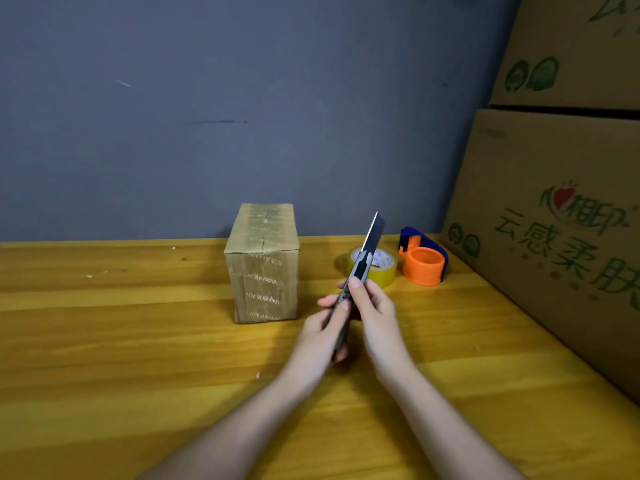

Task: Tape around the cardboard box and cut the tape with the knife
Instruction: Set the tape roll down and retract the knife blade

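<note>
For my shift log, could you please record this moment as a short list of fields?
knife: held in both hands, blade extended, pointing up and away
left hand: grips lower handle
right hand: grips upper handle, thumb on it
cardboard box: upright on wooden table, left of the knife
tape roll: flat, behind the knife
orange dispenser: right of the roll

Yellow wood-grain worktop (138,341), scuffed blue-grey wall (207,98) behind the worktop, large printed cartons (554,220) stacked at the worktop's right edge, dim light
</note>
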Demonstrator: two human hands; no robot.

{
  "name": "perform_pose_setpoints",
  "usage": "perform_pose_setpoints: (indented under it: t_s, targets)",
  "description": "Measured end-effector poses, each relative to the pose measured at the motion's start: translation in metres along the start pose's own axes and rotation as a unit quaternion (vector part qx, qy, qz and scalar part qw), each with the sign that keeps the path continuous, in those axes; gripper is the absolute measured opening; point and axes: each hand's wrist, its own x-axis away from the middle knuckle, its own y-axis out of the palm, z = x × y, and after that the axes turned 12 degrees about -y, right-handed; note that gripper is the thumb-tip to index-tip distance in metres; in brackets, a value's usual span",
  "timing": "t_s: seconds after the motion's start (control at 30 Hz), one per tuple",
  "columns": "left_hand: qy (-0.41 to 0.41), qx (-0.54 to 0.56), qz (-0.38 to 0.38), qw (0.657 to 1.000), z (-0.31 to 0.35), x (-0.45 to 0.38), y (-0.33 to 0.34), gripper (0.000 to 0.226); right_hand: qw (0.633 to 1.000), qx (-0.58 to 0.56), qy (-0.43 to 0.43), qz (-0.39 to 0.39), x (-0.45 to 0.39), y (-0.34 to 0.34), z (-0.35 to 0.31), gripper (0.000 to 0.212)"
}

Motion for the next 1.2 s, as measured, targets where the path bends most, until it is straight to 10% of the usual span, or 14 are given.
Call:
perform_pose_setpoints:
  t_s: [1.2]
  targets:
    - [-0.140, 0.047, -0.307, 0.940, 0.000, -0.009, -0.039, 0.031, 0.965, -0.125, 0.132, -0.187, -0.002, -0.027, 0.034, 0.039]
